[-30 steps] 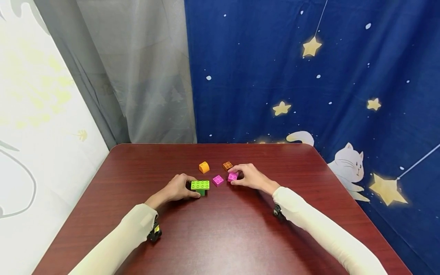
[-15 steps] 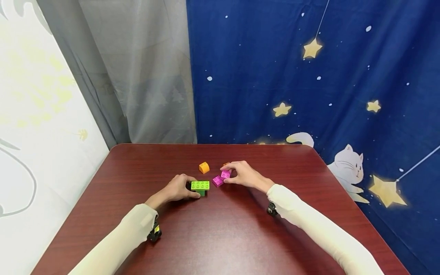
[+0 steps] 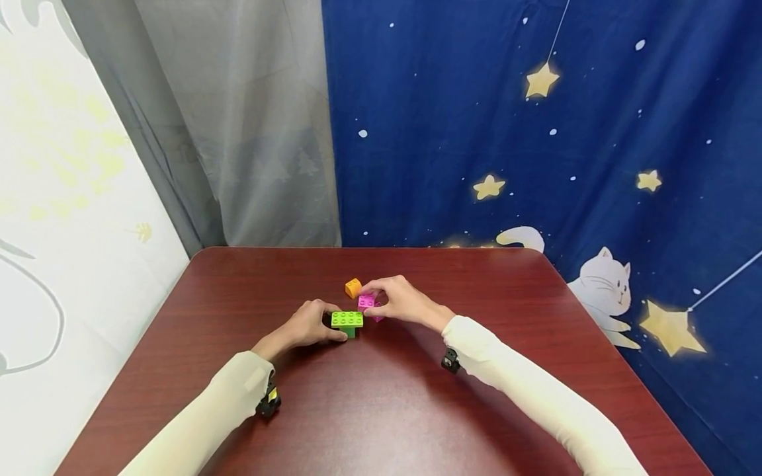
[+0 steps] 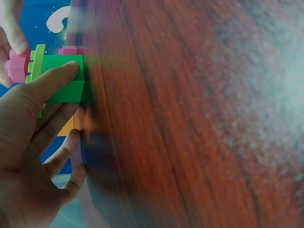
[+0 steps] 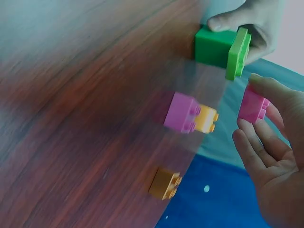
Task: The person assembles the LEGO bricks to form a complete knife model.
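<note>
The person's left hand (image 3: 309, 324) grips a deep-green rectangular toy block (image 5: 211, 50) low on its sides, thumb along one face, its base on a glossy reddish-brown, wood-grained tabletop (image 3: 381, 410); the grasp seems meant to keep the block from sliding or tipping. On top of it sits a thin lime-green plate (image 3: 347, 319) with two rows of round studs, wider than the block and so overhanging it. The right hand (image 3: 407, 301) holds a small pink square brick (image 5: 250, 104) in a fingertip grip, off the tabletop and just beside the plate's right end; pinching its sides leaves the studded top uncovered and probably the underside too. A second, magenta square brick (image 5: 180, 112) stands on the tabletop, studs up, near the lifted one, with a yellow-orange brick (image 3: 352, 288), rounded on one side, farther back. A brown-orange studded brick (image 5: 163, 184) shows in the right wrist view, well apart from the green pieces; these loose bricks look set within easy reach. All the pieces appear to be smooth, hard moulded plastic, and the firm edges and flat sides should suit a light pinch.
</note>
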`<state>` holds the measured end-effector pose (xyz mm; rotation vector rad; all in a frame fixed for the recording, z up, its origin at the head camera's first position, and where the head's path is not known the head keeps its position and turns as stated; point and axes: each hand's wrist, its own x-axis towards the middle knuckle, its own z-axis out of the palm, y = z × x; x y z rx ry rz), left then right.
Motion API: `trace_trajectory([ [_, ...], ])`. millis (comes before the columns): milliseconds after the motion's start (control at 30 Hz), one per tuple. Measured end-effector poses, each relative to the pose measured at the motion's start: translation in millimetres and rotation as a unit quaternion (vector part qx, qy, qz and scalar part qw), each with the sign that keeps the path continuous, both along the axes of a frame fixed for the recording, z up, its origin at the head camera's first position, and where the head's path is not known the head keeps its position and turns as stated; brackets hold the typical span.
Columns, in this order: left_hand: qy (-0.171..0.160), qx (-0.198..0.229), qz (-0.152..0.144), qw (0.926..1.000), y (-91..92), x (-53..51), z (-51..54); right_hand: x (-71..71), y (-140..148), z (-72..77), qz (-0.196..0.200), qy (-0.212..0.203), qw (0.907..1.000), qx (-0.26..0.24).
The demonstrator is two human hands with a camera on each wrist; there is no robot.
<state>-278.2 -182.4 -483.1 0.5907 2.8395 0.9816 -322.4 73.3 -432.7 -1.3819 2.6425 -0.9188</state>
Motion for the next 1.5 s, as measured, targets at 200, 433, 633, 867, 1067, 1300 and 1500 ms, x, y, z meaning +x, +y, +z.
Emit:
trace_trajectory([
  [200, 0.006, -0.001, -0.007, 1.0000, 1.5, -2.5, 1.6, 4.8, -14.2, 0.7, 0.014, -0.009, 0.9998, 0.004],
  [433, -0.001, 0.003, -0.010, 0.9999, 2.9, -2.7, 3.2, 9.7, -25.0, -1.4, 0.026, 0.009, 0.9994, 0.019],
  [633, 0.005, 0.006, -0.014, 0.9999, 2.3, -3.2, 3.3, 10.6, -29.3, -4.1, 0.032, 0.027, 0.9989, 0.022],
  [867, 0.009, 0.006, -0.016, 0.9998, 1.3, -3.8, 2.8, 12.3, -29.2, -6.3, 0.025, 0.024, 0.9992, 0.020],
  [1067, 0.008, 0.001, -0.011, 0.9999, 0.3, -3.4, 1.0, 14.0, -29.1, -9.0, 0.020, 0.024, 0.9993, 0.019],
  [1300, 0.001, 0.005, -0.004, 1.0000, -0.5, -1.4, 0.2, 17.9, -29.4, -15.0, 0.015, 0.036, 0.9992, 0.009],
  [1500, -0.003, 0.004, -0.002, 1.0000, -1.6, -0.5, -1.0, 18.8, -30.2, -18.2, 0.011, 0.036, 0.9993, 0.008],
])
